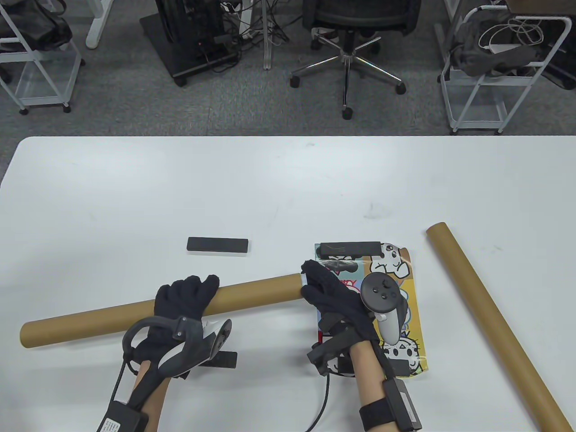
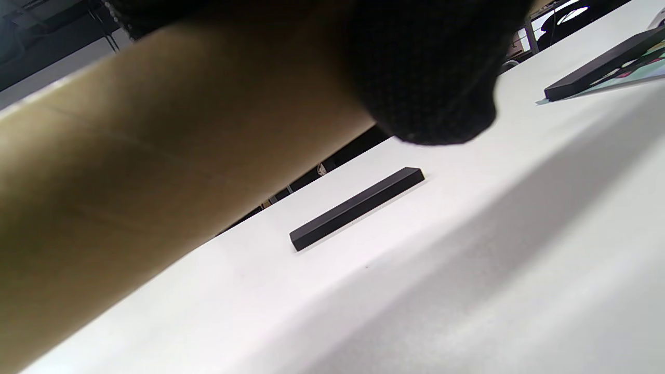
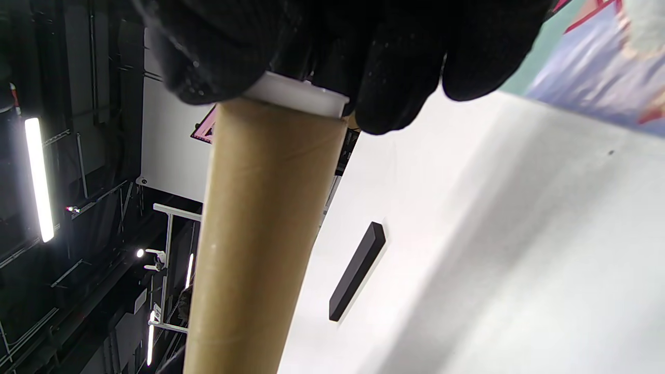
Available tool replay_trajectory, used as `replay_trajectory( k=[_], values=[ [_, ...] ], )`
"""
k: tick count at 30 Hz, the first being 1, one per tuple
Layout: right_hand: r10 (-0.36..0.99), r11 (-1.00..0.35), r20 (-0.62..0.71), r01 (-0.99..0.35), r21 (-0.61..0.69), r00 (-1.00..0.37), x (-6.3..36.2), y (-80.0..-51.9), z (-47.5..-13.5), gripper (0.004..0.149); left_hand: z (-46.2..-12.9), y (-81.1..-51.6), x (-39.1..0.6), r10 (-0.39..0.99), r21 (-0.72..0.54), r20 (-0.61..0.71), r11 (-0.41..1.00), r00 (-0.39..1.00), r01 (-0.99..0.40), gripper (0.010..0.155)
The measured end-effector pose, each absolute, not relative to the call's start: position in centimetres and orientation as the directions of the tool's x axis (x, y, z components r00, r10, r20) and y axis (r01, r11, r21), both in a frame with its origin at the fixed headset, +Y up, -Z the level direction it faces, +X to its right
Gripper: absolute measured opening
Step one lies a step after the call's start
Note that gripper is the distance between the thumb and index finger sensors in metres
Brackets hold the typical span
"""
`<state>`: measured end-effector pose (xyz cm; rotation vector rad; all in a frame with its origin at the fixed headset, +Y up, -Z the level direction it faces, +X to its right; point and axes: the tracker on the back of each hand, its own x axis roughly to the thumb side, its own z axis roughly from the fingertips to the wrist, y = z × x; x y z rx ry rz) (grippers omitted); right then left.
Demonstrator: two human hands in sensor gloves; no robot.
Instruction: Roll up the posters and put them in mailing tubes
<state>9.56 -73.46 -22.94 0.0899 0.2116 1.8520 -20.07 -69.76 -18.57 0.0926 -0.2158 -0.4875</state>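
A long brown cardboard mailing tube lies slanted across the table's near left. My left hand grips it around the middle, fingers curled over the tube. My right hand is at the tube's right end, its fingers closed round a white cap on the end of the tube. Under the right hand lies a colourful cartoon poster, flat, with a black bar on its far edge and another near its front edge. A second brown tube lies at the right.
A loose black bar lies on the white table beyond the held tube, and another sits near my left wrist. An office chair and wire carts stand on the floor past the far edge.
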Motion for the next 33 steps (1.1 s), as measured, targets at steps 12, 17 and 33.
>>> replay_trajectory(
  k=[12,17,33],
  values=[
    [0.912,-0.409,0.081,-0.882,0.234,-0.402,5.4,-71.7,-21.1,0.088,-18.5,-69.9,-19.7,-0.45,0.134,0.186,0.892,0.874,0.431,0.091],
    [0.905,-0.426,0.091,-0.871,0.247,-0.416,5.3,-71.5,-21.1,0.089,-18.5,-69.9,-19.8,-0.448,0.139,0.186,0.893,0.875,0.428,0.092],
    [0.622,-0.778,0.093,-0.599,0.19,-0.778,6.6,-71.5,-20.7,0.084,-19.0,-70.2,-21.2,-0.463,0.07,0.143,0.886,0.875,0.458,0.092]
  ],
)
